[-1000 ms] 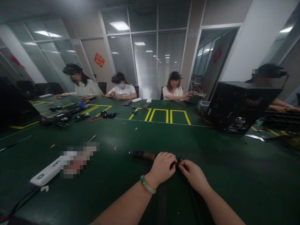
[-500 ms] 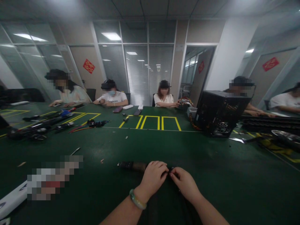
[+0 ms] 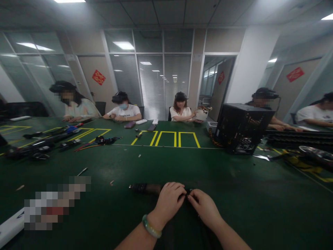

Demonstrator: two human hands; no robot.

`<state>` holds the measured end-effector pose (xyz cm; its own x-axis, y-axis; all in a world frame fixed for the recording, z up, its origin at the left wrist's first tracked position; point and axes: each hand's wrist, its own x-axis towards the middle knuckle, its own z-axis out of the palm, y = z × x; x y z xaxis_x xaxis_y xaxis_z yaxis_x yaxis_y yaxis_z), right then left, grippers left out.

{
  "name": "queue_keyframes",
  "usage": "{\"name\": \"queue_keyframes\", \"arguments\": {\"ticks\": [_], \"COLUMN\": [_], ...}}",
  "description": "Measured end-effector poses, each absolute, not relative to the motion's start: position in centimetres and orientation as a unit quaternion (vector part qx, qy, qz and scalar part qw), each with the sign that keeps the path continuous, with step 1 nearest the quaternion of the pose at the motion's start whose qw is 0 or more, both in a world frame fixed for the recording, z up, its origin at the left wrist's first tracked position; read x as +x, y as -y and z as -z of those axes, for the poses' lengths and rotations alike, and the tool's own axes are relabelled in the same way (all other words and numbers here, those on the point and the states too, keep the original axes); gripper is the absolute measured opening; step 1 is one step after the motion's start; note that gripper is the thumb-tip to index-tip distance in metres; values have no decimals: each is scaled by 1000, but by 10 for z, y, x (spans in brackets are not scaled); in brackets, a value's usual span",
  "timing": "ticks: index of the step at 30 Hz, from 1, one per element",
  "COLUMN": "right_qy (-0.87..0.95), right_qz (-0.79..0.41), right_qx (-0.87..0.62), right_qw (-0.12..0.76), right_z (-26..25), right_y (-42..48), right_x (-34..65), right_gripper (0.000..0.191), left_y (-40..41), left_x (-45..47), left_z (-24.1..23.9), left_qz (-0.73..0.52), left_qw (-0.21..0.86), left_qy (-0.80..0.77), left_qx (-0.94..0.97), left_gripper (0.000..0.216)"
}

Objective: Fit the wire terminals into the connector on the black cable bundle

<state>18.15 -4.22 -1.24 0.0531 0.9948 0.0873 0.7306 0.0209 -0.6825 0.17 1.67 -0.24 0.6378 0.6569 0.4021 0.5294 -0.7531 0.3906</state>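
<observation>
My left hand (image 3: 169, 201), with a green bangle on the wrist, is curled over a dark rod-like part (image 3: 145, 188) that lies across the green table (image 3: 234, 194) near its front edge. My right hand (image 3: 204, 207) meets it fingertip to fingertip, pinching the same dark piece where black straps or cables run down toward me. What sits between the fingers is hidden. The rod's left end sticks out past my left hand.
A black open computer case (image 3: 243, 127) stands at the right. Dark tools and cables (image 3: 39, 147) lie at the left, a white strip (image 3: 10, 227) at the near left. Yellow tape boxes (image 3: 173, 138) mark the middle. Several people sit around the far and right sides.
My view has tilted up and turned right, so the hands sit lower in the picture. Both hands stay closed together on the dark rod.
</observation>
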Motion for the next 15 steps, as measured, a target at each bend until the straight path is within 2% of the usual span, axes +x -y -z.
{"name": "queue_keyframes", "arguments": {"ticks": [15], "right_qy": [656], "right_qz": [-206], "right_qx": [-657], "right_qw": [308], "right_z": [13], "right_y": [43], "right_x": [180], "right_gripper": [23], "left_y": [-16], "left_x": [1], "left_z": [3], "left_qz": [-271], "left_qw": [117], "left_qy": [-322], "left_qx": [900], "left_gripper": [14]}}
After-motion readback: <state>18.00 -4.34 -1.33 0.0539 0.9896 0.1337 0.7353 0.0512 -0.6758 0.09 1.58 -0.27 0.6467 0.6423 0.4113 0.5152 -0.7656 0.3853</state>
